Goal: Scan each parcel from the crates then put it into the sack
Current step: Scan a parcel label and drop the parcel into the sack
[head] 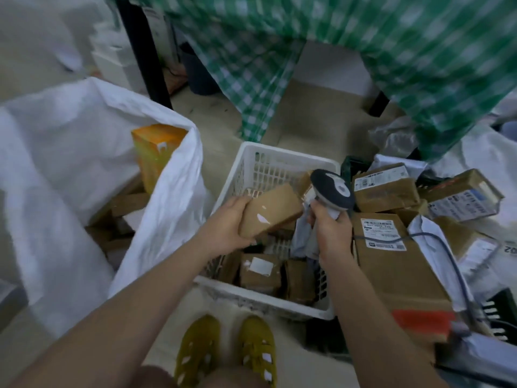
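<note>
My left hand (228, 224) grips a small brown taped parcel (272, 210) and holds it above the white plastic crate (268, 301). My right hand (330, 233) grips the handle of a dark barcode scanner (333, 189), whose head is just right of the parcel. Its cable (447, 247) trails off to the right. Several brown parcels lie in the bottom of the crate, one (261, 273) with a white label. The open white sack (84, 175) stands to the left, with an orange box (156, 152) and brown parcels inside it.
A heap of brown labelled boxes (391, 259) and grey mailers fills a dark crate (500, 312) on the right. A table with a green checked cloth (391, 51) and black legs (145, 51) stands behind. My yellow shoes (229, 351) are just before the white crate.
</note>
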Demonstrator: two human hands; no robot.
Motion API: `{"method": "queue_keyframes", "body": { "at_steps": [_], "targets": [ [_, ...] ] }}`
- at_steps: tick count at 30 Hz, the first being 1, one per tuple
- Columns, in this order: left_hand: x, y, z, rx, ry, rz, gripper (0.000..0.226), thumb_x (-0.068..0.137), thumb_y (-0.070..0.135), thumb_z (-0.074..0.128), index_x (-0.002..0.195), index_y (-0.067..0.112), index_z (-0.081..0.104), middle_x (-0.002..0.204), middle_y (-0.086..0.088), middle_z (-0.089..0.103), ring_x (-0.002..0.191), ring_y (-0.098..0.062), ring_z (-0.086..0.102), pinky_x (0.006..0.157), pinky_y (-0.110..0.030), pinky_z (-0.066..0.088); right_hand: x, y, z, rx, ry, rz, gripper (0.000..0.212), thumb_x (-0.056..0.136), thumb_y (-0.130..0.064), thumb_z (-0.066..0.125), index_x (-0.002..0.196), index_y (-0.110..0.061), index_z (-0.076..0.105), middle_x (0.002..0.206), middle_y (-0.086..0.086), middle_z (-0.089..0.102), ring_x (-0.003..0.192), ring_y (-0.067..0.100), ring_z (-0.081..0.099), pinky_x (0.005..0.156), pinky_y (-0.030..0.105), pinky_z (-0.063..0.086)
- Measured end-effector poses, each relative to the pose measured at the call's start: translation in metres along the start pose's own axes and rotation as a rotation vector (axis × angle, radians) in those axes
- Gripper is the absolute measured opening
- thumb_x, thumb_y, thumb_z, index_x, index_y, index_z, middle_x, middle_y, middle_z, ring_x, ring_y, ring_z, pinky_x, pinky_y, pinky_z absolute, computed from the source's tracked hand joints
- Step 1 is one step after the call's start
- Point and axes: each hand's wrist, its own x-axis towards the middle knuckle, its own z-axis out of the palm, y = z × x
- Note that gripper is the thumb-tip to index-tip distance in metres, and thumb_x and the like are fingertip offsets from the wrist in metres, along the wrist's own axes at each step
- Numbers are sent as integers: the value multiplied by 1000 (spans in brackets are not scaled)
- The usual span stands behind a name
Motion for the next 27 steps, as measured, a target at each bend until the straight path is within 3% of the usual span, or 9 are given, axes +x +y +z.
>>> {"method": "queue_keyframes", "body": {
  "at_steps": [2, 5, 9, 14, 18, 20, 22, 24, 27],
  "targets": [
    [-33, -5, -9, 343, -70, 89, 86, 74, 25, 77, 145, 15, 30, 138, -5, 36, 125, -23, 38, 93, -31, 40, -19, 1, -1, -71, -11, -18, 47, 91, -21, 66, 134, -11, 50, 120, 7, 60, 103, 22, 56, 87, 33, 44],
    [-76, -19, -6, 674, -118, 304, 80, 72, 30, 77, 140, 13, 38, 129, -12, 48, 111, -31, 50, 82, -37, 50, -48, 15, -1, -267, -124, 1, 54, 89, -23, 68, 137, -9, 48, 110, 5, 61, 85, 17, 58, 79, 33, 45],
    [-111, -37, 4, 733, -14, 427, 85, 59, 27, 84, 130, 14, 39, 113, -12, 57, 93, -30, 57, 62, -36, 56, -75, 36, 10, -460, -251, -15, 51, 90, -26, 67, 135, -9, 49, 125, 11, 61, 110, 29, 57, 88, 36, 46],
    [-129, -56, 8, 609, 27, 412, 83, 61, 32, 86, 130, 16, 42, 121, -10, 49, 103, -27, 51, 80, -39, 54, -82, 60, 24, -719, -364, -21, 43, 88, -28, 69, 126, -11, 56, 118, 12, 64, 105, 32, 58, 84, 40, 47],
    [-130, -55, 5, 34, 107, -25, 58, 83, 53, 64, 128, 19, 53, 129, -5, 44, 117, -19, 44, 101, -40, 42, -79, 68, 22, -688, -330, -21, 53, 85, -22, 73, 132, -10, 51, 127, 11, 60, 114, 31, 56, 83, 34, 42],
    [-125, -50, 3, -161, 160, -349, 59, 89, 61, 51, 131, 19, 51, 129, -6, 50, 115, -21, 50, 100, -42, 44, -78, 72, 21, -670, -327, -29, 56, 83, -21, 75, 133, -10, 50, 129, 12, 59, 116, 32, 55, 90, 38, 45],
    [-121, -43, 3, -354, 49, -621, 65, 92, 60, 44, 136, 13, 45, 131, -11, 54, 113, -26, 56, 96, -46, 49, -78, 76, 20, -659, -317, -41, 57, 82, -20, 76, 132, -9, 51, 129, 12, 59, 117, 32, 55, 96, 43, 46],
    [-121, -37, 4, -463, -105, -779, 62, 93, 58, 46, 134, 12, 44, 127, -11, 55, 108, -27, 58, 89, -45, 54, -78, 81, 18, -641, -305, -41, 56, 81, -19, 76, 131, -10, 52, 128, 12, 60, 116, 33, 56, 97, 50, 47],
    [-124, -33, 2, -658, -107, -857, 53, 92, 48, 57, 131, 15, 43, 125, -9, 57, 96, -22, 62, 81, -41, 58, -75, 86, 16, -600, -270, -39, 52, 82, -17, 76, 128, -11, 54, 124, 12, 62, 112, 34, 57, 94, 52, 48]
  ]
}}
